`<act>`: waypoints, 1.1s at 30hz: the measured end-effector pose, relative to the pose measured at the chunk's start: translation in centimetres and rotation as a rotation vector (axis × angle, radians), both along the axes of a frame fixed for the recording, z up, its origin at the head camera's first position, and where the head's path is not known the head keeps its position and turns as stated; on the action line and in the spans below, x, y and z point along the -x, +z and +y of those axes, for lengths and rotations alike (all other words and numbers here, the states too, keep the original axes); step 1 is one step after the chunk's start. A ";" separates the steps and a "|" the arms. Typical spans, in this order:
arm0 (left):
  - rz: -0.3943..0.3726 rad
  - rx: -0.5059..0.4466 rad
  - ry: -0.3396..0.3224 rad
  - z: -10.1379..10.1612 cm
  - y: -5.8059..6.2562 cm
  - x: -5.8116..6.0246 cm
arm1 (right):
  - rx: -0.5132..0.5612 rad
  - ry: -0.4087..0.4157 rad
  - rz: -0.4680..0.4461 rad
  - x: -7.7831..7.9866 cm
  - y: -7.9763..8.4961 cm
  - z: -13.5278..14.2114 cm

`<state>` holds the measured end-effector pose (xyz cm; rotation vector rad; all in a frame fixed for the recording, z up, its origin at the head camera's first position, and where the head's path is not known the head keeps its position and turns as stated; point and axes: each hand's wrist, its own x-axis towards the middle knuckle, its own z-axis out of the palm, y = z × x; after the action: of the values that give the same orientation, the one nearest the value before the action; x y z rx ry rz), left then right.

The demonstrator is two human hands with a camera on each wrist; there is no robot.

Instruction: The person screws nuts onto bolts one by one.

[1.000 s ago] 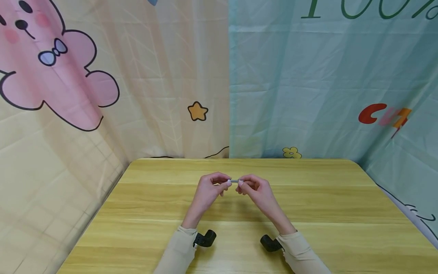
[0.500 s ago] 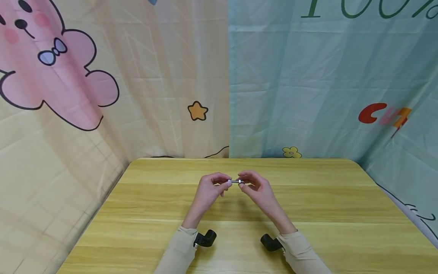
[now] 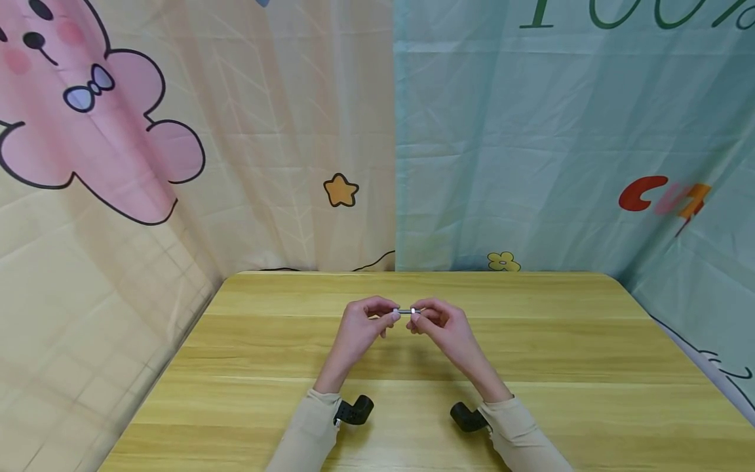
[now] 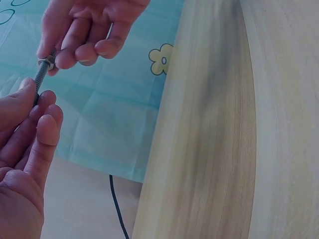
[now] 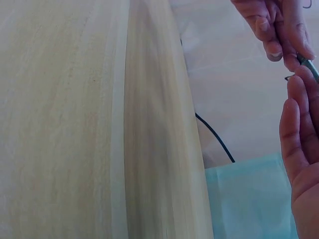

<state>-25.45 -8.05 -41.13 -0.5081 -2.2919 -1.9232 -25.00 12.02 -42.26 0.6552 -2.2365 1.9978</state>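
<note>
A threaded metal bolt (image 3: 404, 312) is held level between both hands, above the table. My left hand (image 3: 361, 326) pinches one end of it between thumb and fingertips, hiding that end. Around the shaft near the other end sits a hex nut (image 4: 47, 61), which my right hand (image 3: 444, 326) pinches with thumb and forefinger. Bare thread (image 4: 39, 78) shows between the two grips in the left wrist view. From the right wrist, only a short stretch of the bolt (image 5: 312, 68) shows, at the frame's right edge.
Under the hands lies a wood-grain table (image 3: 236, 393). Printed curtains (image 3: 501, 131) hang behind it and along its sides. Black wrist mounts (image 3: 354, 411) sit at both cuffs. A dark cable (image 5: 215, 135) runs beyond the table edge.
Half a second ago the right fingers were spread off the nut, baring it. Now they have closed on it again. The left hand has kept its hold on the bolt.
</note>
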 end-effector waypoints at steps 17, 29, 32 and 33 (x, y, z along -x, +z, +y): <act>0.011 0.018 0.008 0.1 0.1 -0.1 | -0.028 -0.036 0.093 -0.1 0.1 -0.1; -0.001 0.011 0.002 0.1 0.0 0.0 | -0.010 -0.004 0.042 -0.2 0.2 0.0; -0.007 0.003 0.000 0.1 0.1 -0.1 | -0.010 -0.005 0.005 -0.2 0.2 0.0; -0.007 0.004 0.000 0.1 0.1 -0.1 | -0.019 -0.013 -0.004 -0.2 0.3 0.0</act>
<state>-25.36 -7.96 -41.07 -0.5032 -2.2999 -1.9239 -24.76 12.00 -42.00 0.6373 -2.2591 1.9758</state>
